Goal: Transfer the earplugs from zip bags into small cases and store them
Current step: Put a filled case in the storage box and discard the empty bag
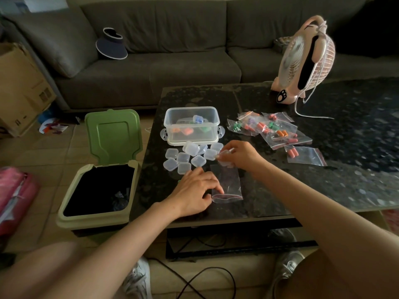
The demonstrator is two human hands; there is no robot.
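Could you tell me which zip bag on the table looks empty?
The zip bag lying flat under the left hand; the others, piled right of the storage box, hold coloured earplugs.

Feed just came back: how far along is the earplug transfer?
Done: a few filled cases sit in the clear storage box. In hand: right hand holds a small case, left hand pins an empty-looking zip bag. Left: several bagged earplugs and empty cases.

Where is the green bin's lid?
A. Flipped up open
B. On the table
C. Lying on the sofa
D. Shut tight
A: the green lid stands upright behind the bin, and the bin's dark inside shows, on the floor left of the table.
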